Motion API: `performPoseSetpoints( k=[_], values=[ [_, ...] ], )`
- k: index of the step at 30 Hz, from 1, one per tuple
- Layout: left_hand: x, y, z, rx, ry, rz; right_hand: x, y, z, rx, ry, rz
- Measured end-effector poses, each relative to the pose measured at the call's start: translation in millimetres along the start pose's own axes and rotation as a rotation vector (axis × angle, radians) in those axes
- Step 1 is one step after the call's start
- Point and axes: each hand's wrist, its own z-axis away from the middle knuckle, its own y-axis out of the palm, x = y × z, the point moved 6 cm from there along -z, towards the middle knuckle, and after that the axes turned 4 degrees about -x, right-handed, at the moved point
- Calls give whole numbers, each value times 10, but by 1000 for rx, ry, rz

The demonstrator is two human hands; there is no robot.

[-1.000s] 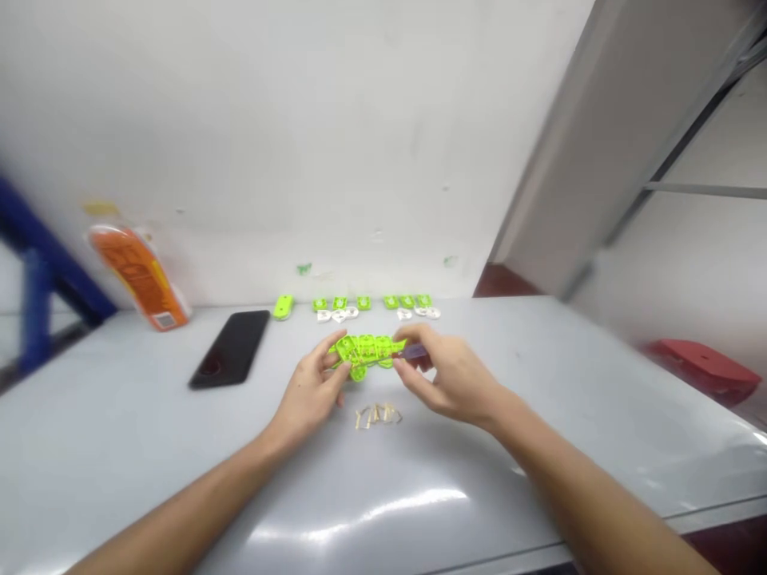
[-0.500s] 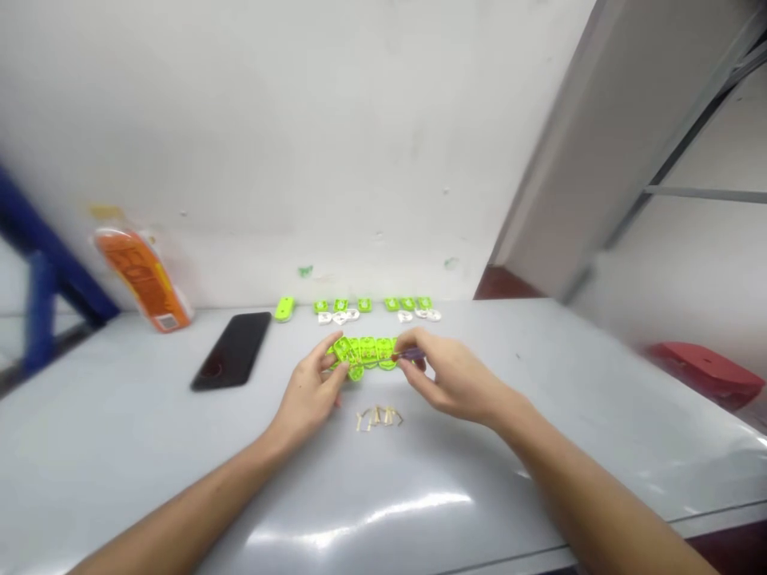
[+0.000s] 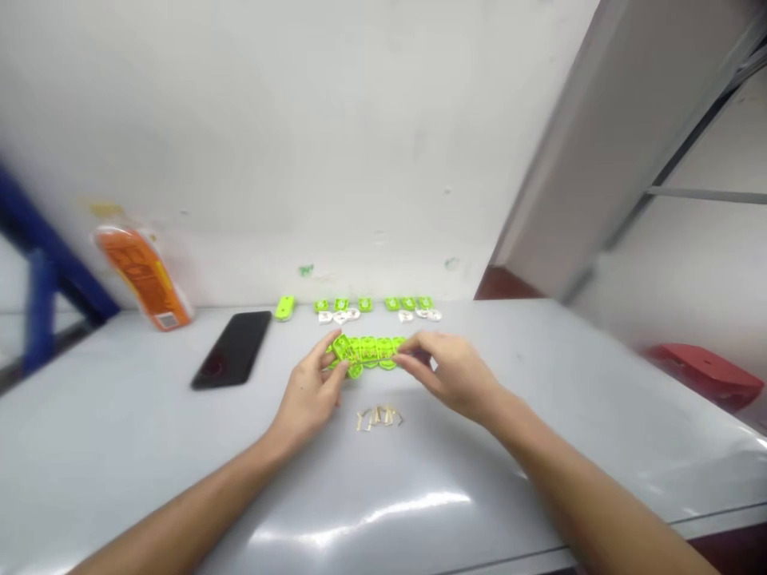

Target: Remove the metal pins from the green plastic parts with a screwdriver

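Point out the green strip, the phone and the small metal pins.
green strip [image 3: 367, 351], head view, on its middle between the hands
phone [image 3: 232, 359], head view, centre of its dark screen
pins [image 3: 379, 417], head view, middle of the little cluster

Left hand [image 3: 311, 391] pinches left end of green strip [image 3: 365, 352]; right hand [image 3: 455, 371] grips right end, fingers closed over it. Strip held level just above grey table [image 3: 120, 447]. Small pale pins [image 3: 377, 417] lie on table between wrists, apart from hands. Row of green parts [image 3: 365, 304] and white parts [image 3: 339, 317] at wall. Black phone [image 3: 232, 359] left of hands. Orange packet [image 3: 144, 275] leans on wall, far left.
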Motion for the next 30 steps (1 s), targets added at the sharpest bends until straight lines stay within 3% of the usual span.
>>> performPoseSetpoints(
  k=[3, 7, 9, 15, 20, 25, 30],
  values=[
    [-14, 10, 13, 5, 2, -20, -38, -18, 0, -57, 40, 159],
    [-12, -5, 13, -12, 2, -22, 27, 26, 12, 108, -5, -103],
    [1, -16, 7, -20, -4, -23, 27, 33, 11, 131, -4, -137],
    [8, 10, 16, 8, -6, -47, -78, 18, -9, 16, 63, 208],
    [7, -21, 2, -24, -11, -71, 0, 67, 4, 151, 0, 45],
    [-28, -34, -5, -12, 0, -45, 10, 70, 5, 59, 35, 120],
    [-61, -87, -82, 9, 30, -19, -34, 7, -23, 37, 10, -73]
  ],
)
